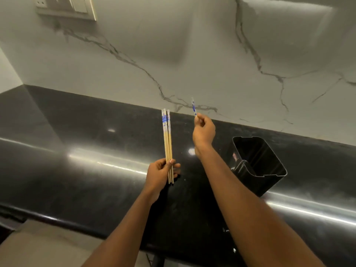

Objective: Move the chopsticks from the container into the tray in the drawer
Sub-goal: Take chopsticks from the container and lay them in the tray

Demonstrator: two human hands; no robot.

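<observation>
My left hand (pixel 160 173) grips a bundle of wooden chopsticks (pixel 167 143) with blue-and-white tops, held upright above the black counter. Higher and to the right, my right hand (pixel 203 132) pinches a single chopstick (pixel 193 107); only its blue-and-white top shows above the fingers, and the rest is hidden behind the hand. The black container (pixel 258 164) stands on the counter to the right of both hands, and its visible inside looks empty. No drawer or tray is in view.
The glossy black counter (pixel 86 170) runs across the view and meets a white marble wall (pixel 173 54) behind. A switch plate (pixel 65 6) is mounted at the top left. The counter's front edge is below, with floor at the bottom left.
</observation>
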